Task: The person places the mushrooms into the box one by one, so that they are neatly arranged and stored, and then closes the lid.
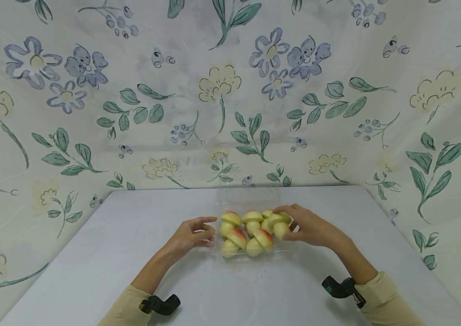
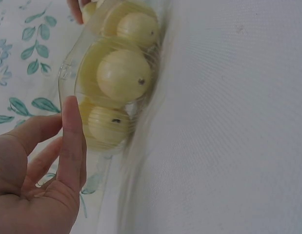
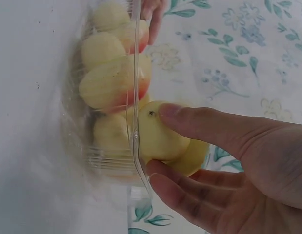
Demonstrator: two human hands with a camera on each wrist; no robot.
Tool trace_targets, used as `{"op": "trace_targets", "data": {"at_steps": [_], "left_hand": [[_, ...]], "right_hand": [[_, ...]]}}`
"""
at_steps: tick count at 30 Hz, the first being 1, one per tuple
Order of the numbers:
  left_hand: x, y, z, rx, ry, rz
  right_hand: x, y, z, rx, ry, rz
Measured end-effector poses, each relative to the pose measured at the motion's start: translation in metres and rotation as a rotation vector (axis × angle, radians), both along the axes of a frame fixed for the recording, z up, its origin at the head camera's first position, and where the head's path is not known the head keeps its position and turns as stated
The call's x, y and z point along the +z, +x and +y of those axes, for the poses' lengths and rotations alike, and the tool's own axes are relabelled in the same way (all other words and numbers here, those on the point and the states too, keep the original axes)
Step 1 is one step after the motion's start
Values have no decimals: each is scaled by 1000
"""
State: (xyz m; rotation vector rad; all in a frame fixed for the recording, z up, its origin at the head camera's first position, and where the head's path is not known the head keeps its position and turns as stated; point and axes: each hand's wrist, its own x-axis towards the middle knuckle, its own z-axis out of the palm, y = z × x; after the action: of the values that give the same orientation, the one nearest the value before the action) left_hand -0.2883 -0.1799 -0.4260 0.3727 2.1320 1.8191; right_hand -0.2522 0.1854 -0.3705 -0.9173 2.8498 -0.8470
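A clear plastic box (image 1: 235,256) holds several yellow-green, mushroom-shaped pieces with red blushes, each a rounded cap on a bulbous stem. At its right end my right hand (image 1: 316,228) pinches one mushroom-shaped piece (image 1: 281,229). In the right wrist view, the thumb (image 3: 171,111) presses that piece's pale end near a small dark spot, with fingers on the other side. It sits at rim height, above other pieces. My left hand (image 1: 191,234) is beside the box's left wall, fingers loosely extended. A fingertip (image 2: 70,105) appears against the rim in the left wrist view.
The box's transparent lid (image 1: 248,194) lies back behind it on the white table (image 1: 132,271). Floral cloth (image 1: 222,136) rises behind the table and along both sides. Each wrist wears a black camera mount, including the left mount (image 1: 161,304).
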Motion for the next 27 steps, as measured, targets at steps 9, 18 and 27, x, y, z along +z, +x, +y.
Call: {"op": "trace_targets", "data": {"at_steps": [9, 18, 27], "left_hand": [[0, 0, 0, -7, 6, 7], [-1, 0, 0, -3, -2, 5], [0, 0, 0, 1, -2, 3]], "right_hand": [[-3, 2, -6, 2, 32, 14], [-9, 1, -9, -28, 38, 38], [-8, 2, -10, -51, 38, 21]]}}
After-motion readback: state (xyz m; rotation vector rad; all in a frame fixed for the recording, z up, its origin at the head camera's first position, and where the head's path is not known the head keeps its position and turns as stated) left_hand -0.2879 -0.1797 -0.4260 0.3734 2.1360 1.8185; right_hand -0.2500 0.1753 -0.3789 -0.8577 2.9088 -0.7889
